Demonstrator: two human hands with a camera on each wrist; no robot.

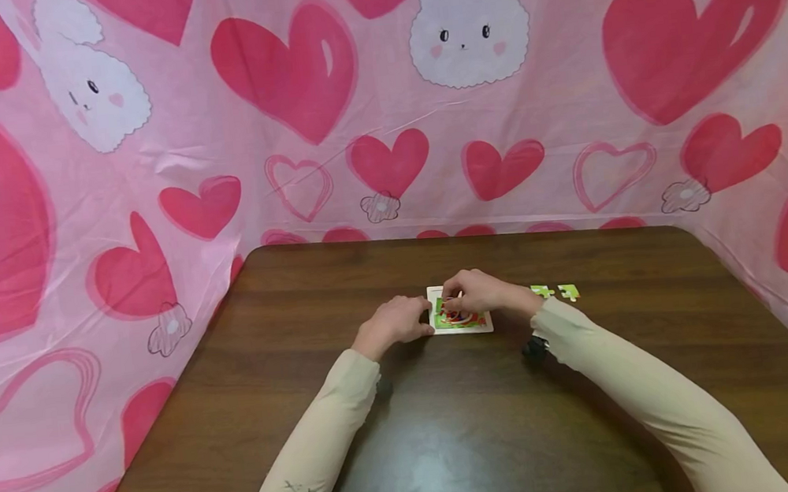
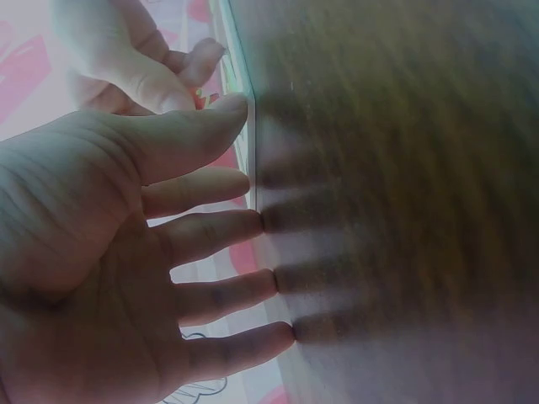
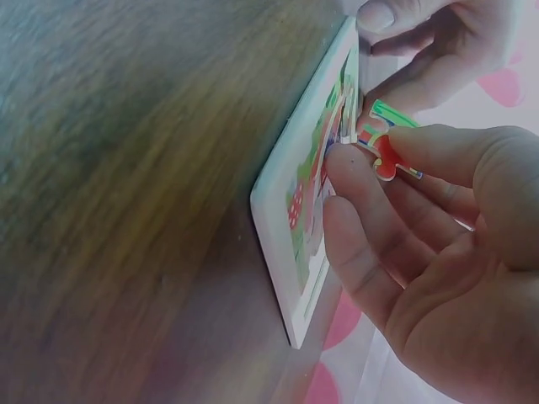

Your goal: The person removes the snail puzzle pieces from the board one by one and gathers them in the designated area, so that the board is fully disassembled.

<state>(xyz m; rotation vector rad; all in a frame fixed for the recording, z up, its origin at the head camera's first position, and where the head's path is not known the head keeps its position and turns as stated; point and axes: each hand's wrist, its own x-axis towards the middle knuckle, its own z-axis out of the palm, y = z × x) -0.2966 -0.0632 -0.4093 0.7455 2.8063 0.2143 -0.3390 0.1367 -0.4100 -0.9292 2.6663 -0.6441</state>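
Observation:
A small jigsaw puzzle board (image 1: 462,330) with a white frame and a colourful picture lies flat on the table. My right hand (image 1: 481,291) is over it and pinches a puzzle piece (image 3: 386,153) coloured red and green, tilted just above the picture. Other fingertips of that hand come down close to the picture surface (image 3: 296,206). At the board's left edge is my left hand (image 1: 396,322). Its fingers (image 2: 221,234) are extended and spread, tips at the tabletop, while the thumb (image 2: 198,135) lies along the frame's edge.
Two loose green puzzle pieces (image 1: 542,291) (image 1: 569,292) lie on the brown wooden table (image 1: 412,434), right of the board and close to my right forearm. A pink cloth with hearts and rabbits (image 1: 386,160) hangs behind the table and along its sides.

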